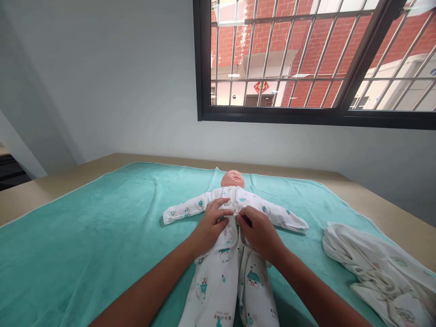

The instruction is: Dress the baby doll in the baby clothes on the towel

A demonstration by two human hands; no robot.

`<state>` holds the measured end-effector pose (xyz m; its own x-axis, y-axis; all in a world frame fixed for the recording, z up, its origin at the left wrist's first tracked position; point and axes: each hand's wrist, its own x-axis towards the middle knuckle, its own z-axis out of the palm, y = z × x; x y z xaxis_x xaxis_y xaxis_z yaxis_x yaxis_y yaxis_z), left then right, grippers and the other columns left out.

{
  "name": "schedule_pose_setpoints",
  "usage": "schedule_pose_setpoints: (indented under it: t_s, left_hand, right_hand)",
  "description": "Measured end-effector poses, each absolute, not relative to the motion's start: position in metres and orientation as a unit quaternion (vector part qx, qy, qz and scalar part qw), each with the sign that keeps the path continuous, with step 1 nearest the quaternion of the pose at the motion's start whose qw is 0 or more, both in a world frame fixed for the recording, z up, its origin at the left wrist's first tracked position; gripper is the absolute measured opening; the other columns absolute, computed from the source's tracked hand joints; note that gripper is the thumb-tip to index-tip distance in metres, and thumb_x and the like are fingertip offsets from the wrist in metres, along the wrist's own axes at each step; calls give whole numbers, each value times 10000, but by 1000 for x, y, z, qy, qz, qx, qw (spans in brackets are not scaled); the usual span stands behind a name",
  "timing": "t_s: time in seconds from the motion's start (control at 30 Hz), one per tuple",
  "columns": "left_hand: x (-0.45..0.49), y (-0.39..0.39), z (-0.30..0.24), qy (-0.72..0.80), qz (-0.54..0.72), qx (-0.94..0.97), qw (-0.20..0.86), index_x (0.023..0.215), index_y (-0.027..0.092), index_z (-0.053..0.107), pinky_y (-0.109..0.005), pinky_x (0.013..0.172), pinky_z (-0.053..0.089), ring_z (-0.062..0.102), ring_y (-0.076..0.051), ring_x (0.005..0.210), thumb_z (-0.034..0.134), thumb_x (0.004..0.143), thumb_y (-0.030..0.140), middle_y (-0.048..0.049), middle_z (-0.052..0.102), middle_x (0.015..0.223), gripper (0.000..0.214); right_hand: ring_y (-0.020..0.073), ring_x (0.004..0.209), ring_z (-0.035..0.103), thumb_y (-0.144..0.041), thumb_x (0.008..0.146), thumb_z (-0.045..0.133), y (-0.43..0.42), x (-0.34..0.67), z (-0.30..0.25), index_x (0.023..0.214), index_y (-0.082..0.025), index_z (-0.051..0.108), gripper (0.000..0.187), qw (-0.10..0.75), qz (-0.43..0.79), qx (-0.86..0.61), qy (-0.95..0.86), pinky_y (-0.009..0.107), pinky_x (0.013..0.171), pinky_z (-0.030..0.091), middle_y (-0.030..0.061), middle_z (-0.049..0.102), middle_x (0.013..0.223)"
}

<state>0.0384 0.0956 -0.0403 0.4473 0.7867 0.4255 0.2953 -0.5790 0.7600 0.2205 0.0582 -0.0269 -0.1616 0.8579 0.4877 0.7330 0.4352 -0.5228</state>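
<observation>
Shirt [235, 193] lying right under both sets of fingers [223, 212], doll [233, 179] stretching straight away from the person

Thumb and forefinger of the right hand [257, 227] are pinching, it seems, a bit of cloth at the middle of the shirt front. Fingers of the left hand [211, 225] are spreading over the front just beside them, touching the cloth; whether they are also gripping it, I cannot tell. The fingertips are nearly meeting on the doll's middle line, neither hand standing clearly nearer, and the two forearms are slanting in from opposite sides.

The doll is lying face up, its long axis running away from the person: head at the far end, trousers [218, 277] reaching back between the forearms. Its sleeves [289, 220] are spreading out to both sides, crossing that line.

Farther out, a green blanket [85, 231] is lying under the doll and covering much of the surface [374, 202]. Crumpled white cloth [378, 268] is resting on the right, apart from the hands. Beyond the surface, a wall is rising to a barred window [265, 114].
</observation>
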Motion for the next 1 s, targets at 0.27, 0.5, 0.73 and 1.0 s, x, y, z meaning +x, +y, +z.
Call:
schedule_pose_setpoints:
  t_s: [0.27, 0.5, 0.73, 1.0]
  left_hand:
    - [41, 90, -40, 332, 379, 813, 292, 821, 276, 735, -464, 1202, 208, 274, -228, 1414, 406, 836, 58, 60, 443, 1458, 395]
    - [43, 85, -40, 343, 428, 789, 276, 866, 240, 654, -437, 1146, 296, 396, -223, 1320, 417, 792, 50, -13, 525, 1360, 313]
    - [31, 100, -41, 389, 508, 689, 341, 792, 214, 561, -374, 1014, 397, 526, -218, 1164, 423, 743, 113, -15, 613, 1234, 178]
    - [-23, 152, -56, 541, 617, 458, 341, 745, 207, 493, -212, 468, 327, 425, -111, 532, 445, 709, 229, 57, 442, 612, 64]
  right_hand:
    - [121, 610, 412, -303, 908, 476, 70, 229, -30, 674, -194, 471, 258, 423, 141, -556, -701, 246, 575, 320, -37, 499, 630]
    - [120, 604, 396, -349, 885, 505, 71, 231, -35, 668, -193, 476, 269, 450, 140, -563, -679, 246, 568, 305, -41, 470, 614]
    - [119, 604, 378, -458, 863, 524, 74, 247, -36, 665, -195, 491, 331, 546, 292, -531, -578, 230, 556, 324, -40, 425, 621]
    - [102, 500, 288, -418, 771, 572, 100, 349, -67, 601, -220, 369, 331, 629, 266, -564, -464, 236, 441, 257, -63, 297, 546]
